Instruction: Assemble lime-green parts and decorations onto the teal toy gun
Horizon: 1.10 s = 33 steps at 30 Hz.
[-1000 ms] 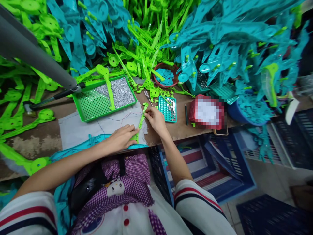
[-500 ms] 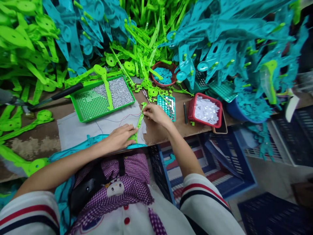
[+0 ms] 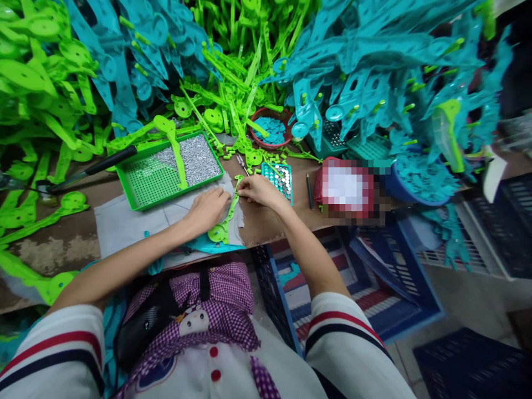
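A slim bright-green plastic part (image 3: 233,213) lies slanted on the grey cloth (image 3: 124,219) at the table's front edge, its wide round end toward me. My right hand (image 3: 261,192) pinches at its narrow upper end from the right. From the left, my left hand (image 3: 209,209) has its fingers closed at the part's upper half; what sits between the fingertips is hidden. A thin wire shows faintly on the cloth by the left hand. Under the part and my left wrist rests a turquoise plastic piece (image 3: 203,244).
Beyond the hands stands a green tray (image 3: 141,180) of small silvery pieces, with a black-handled tool (image 3: 112,159) beside it. A turquoise tray (image 3: 286,185) of round metal pieces, a dark pen (image 3: 310,191) and a blurred red container (image 3: 320,188) are to the right. Green and turquoise parts heap behind.
My left hand has lifted off the part's wide end and moved up to its upper half, uncovering the round end. My right hand stays at the narrow end.
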Tool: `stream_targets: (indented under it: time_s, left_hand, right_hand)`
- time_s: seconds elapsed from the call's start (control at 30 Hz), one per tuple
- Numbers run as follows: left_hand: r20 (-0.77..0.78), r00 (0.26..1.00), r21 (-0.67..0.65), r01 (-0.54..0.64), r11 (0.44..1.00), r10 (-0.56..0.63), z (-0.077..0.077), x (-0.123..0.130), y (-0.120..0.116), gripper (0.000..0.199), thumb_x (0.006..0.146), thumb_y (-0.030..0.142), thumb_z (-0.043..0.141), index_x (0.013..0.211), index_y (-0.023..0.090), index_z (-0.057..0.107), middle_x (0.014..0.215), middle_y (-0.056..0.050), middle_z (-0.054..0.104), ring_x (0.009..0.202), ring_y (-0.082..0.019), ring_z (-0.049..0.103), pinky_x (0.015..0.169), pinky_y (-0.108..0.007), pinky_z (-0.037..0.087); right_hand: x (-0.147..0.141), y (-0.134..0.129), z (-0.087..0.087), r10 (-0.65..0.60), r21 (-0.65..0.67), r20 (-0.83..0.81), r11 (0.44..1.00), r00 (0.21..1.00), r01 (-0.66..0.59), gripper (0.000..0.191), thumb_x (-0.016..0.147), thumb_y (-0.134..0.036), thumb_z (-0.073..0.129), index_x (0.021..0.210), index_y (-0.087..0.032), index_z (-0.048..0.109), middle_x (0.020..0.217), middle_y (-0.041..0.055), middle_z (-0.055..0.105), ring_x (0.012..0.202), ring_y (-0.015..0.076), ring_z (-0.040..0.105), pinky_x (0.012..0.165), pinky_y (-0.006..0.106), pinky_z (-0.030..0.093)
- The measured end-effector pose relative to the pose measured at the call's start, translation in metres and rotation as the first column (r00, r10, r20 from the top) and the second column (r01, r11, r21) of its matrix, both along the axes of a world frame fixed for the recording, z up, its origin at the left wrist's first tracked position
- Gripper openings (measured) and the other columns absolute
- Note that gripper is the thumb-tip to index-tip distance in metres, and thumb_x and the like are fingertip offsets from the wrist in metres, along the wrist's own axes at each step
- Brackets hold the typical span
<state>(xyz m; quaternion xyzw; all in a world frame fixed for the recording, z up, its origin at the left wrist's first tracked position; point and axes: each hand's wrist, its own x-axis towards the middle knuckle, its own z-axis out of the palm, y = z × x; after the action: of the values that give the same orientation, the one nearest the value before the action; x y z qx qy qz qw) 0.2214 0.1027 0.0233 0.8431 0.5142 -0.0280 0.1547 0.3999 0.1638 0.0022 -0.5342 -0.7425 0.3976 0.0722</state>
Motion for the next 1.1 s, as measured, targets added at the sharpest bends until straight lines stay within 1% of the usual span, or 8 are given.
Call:
stream_targets:
  time_s: [0.1,0.23,0.3,0.43,0.6,0.73,0.87,1.1]
  left_hand:
    - [-0.017,1.000,0.029,-0.025,0.999,0.025,-0.001,0.019,-0.004,0.031,0.100,0.017,0.032,0.119,0.013,0.057,0.112,-0.015,0.060,0.090,-0.023,0.064,0.070,-0.032,0.047]
    - [-0.121,0.982,-0.011,0.142,0.990,-0.142,-0.004,0.043,-0.018,0.039,0.095,0.003,0.029,0.122,0.008,0.057,0.111,-0.018,0.060,0.090,-0.024,0.065,0.063,-0.028,0.047]
    - [-0.156,0.974,-0.005,0.164,0.986,-0.163,-0.005,0.048,-0.026,0.041,0.094,0.001,0.027,0.118,0.006,0.060,0.109,-0.020,0.060,0.091,-0.025,0.065,0.061,-0.029,0.048]
    - [-0.185,0.978,0.029,0.100,0.995,-0.093,-0.005,0.042,-0.036,0.041,0.091,0.000,0.029,0.115,0.005,0.061,0.114,-0.022,0.057,0.085,-0.024,0.064,0.059,-0.029,0.050]
    - [-0.129,0.989,-0.057,0.066,0.996,-0.073,-0.005,0.016,-0.038,0.038,0.093,0.004,0.033,0.122,0.008,0.057,0.101,-0.018,0.063,0.088,-0.024,0.065,0.068,-0.031,0.053]
    - [0.096,0.995,-0.154,-0.026,0.988,0.042,-0.010,-0.007,-0.026,0.025,0.094,0.017,0.046,0.109,0.016,0.066,0.094,-0.010,0.071,0.085,-0.021,0.067,0.076,-0.031,0.051]
    - [0.281,0.944,-0.265,-0.096,0.960,0.172,-0.013,-0.020,-0.008,0.014,0.086,0.020,0.058,0.087,0.018,0.072,0.085,-0.004,0.073,0.079,-0.018,0.065,0.075,-0.028,0.047]
    - [0.374,0.826,-0.544,-0.173,0.821,0.422,-0.018,-0.016,0.001,0.022,0.078,0.035,0.065,0.070,0.014,0.067,0.059,0.002,0.061,0.058,-0.012,0.052,0.058,-0.023,0.036]
  right_hand:
    - [0.001,0.002,0.000,0.020,0.021,0.006,1.000,1.000,-0.020,0.012,0.079,-0.010,0.064,0.079,-0.017,0.073,0.055,-0.0053,0.061,0.050,0.0084,0.057,0.062,0.022,0.042]
    - [0.001,0.003,-0.002,0.014,0.034,0.020,0.999,1.000,-0.014,0.012,0.077,-0.010,0.065,0.078,-0.018,0.074,0.055,-0.0043,0.063,0.055,0.0094,0.059,0.059,0.021,0.041]
    - [0.001,0.004,-0.001,0.010,0.024,0.007,1.000,1.000,-0.010,0.010,0.077,-0.010,0.066,0.077,-0.018,0.073,0.057,-0.0040,0.064,0.054,0.0091,0.059,0.060,0.021,0.041]
    - [0.001,0.003,0.001,0.010,0.013,-0.001,1.000,1.000,-0.010,0.010,0.077,-0.010,0.066,0.077,-0.018,0.073,0.058,-0.0032,0.064,0.053,0.0104,0.060,0.064,0.024,0.042]
    - [0.001,0.001,0.003,0.009,0.042,0.040,0.999,0.999,-0.010,0.010,0.079,-0.014,0.066,0.078,-0.019,0.074,0.059,-0.0018,0.065,0.059,0.0129,0.061,0.066,0.026,0.040]
    - [0.002,-0.001,0.003,0.003,0.054,0.043,0.999,0.999,-0.006,0.010,0.079,-0.015,0.066,0.079,-0.020,0.074,0.058,-0.0024,0.064,0.060,0.0128,0.060,0.063,0.026,0.037]
    - [0.001,-0.002,0.003,-0.008,0.070,0.064,0.998,0.998,0.003,0.010,0.080,-0.016,0.065,0.080,-0.021,0.074,0.057,-0.0026,0.063,0.059,0.0124,0.058,0.061,0.026,0.035]
    - [0.000,-0.003,0.002,-0.014,0.065,0.066,0.998,0.998,0.009,0.009,0.081,-0.017,0.066,0.081,-0.021,0.074,0.059,-0.0024,0.063,0.058,0.0121,0.057,0.060,0.026,0.035]
